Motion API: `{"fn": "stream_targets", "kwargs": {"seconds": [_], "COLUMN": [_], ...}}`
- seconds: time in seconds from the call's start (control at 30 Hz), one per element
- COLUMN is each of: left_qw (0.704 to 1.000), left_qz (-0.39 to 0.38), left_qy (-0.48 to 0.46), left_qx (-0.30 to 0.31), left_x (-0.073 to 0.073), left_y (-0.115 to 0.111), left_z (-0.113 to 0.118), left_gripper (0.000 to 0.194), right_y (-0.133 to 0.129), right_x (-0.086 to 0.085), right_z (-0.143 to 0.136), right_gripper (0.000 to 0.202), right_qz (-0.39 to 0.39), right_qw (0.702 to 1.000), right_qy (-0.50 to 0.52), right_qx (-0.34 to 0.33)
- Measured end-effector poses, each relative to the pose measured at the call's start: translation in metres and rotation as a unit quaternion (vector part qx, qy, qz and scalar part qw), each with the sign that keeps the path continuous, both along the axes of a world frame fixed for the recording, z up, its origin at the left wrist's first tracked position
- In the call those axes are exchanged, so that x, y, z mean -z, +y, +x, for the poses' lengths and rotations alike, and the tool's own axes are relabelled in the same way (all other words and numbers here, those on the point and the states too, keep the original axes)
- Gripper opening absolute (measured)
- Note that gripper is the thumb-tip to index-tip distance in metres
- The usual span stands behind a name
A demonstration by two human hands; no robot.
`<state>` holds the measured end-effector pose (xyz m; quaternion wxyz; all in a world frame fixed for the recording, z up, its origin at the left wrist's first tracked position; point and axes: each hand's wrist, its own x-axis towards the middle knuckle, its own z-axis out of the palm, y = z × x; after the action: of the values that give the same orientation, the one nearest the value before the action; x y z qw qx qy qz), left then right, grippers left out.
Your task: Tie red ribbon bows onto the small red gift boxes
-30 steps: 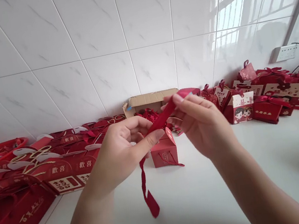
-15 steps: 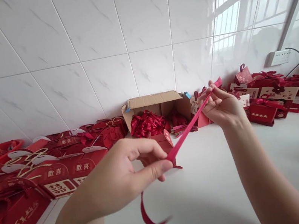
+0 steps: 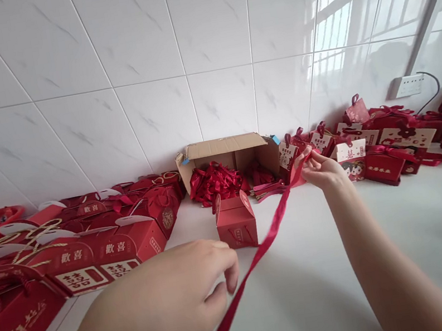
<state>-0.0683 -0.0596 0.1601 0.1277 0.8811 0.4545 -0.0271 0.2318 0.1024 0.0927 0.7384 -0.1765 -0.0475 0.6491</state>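
A long red ribbon [image 3: 273,229] hangs slantwise from upper right to the bottom edge of the picture. My right hand [image 3: 322,170] pinches its upper end between thumb and fingers, in front of the small red bags. My left hand [image 3: 199,290] is beside the lower stretch of ribbon, fingers loosely bent and a gap between thumb and index finger. Nothing shows in its grasp; whether its fingertips brush the ribbon is unclear. Beyond it, a small red gift box [image 3: 236,224] with a twisted cord stands upright on the white table [image 3: 308,281].
An open cardboard box [image 3: 224,145] full of red ribbons [image 3: 217,182] stands against the tiled wall. Red gift boxes [image 3: 104,253] crowd the left, near a red basket [image 3: 17,212]. Tagged red bags [image 3: 384,165] fill the right, below a power socket [image 3: 406,86].
My left hand has released its pinch on the ribbon and moved down and left. The ribbon now hangs past it, and the small gift box shows fully. My right hand has lowered slightly.
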Motion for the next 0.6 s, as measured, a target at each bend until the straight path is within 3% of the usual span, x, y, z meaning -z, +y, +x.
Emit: {"fn": "stream_targets", "kwargs": {"seconds": [0.13,0.23,0.3,0.43,0.53,0.6], "left_qw": [0.999,0.995,0.985,0.960,0.956,0.967], "left_qz": [-0.032,0.058,0.129,0.224,0.233,0.196], "left_qy": [-0.031,-0.082,-0.105,-0.134,-0.129,-0.128], "left_qx": [0.021,-0.018,-0.044,-0.106,-0.122,-0.097], "left_x": [-0.002,0.007,0.020,0.055,0.079,0.089], "left_y": [0.004,0.029,0.054,0.099,0.116,0.121], "left_z": [-0.003,-0.001,0.004,0.021,0.030,0.030], "left_gripper": [0.018,0.017,0.019,0.031,0.039,0.036], "right_y": [-0.003,-0.009,-0.014,-0.023,-0.030,-0.034], "right_x": [-0.002,-0.008,-0.012,-0.017,-0.018,-0.018], "right_z": [0.009,0.002,-0.008,-0.029,-0.040,-0.046], "right_gripper": [0.034,0.019,0.009,0.010,0.018,0.022], "right_qz": [0.008,0.038,0.072,0.115,0.140,0.145], "right_qw": [1.000,0.997,0.980,0.869,0.737,0.648], "right_qy": [-0.020,-0.066,-0.185,-0.470,-0.626,-0.701], "right_qx": [0.013,-0.002,-0.024,-0.105,-0.214,-0.260]}}
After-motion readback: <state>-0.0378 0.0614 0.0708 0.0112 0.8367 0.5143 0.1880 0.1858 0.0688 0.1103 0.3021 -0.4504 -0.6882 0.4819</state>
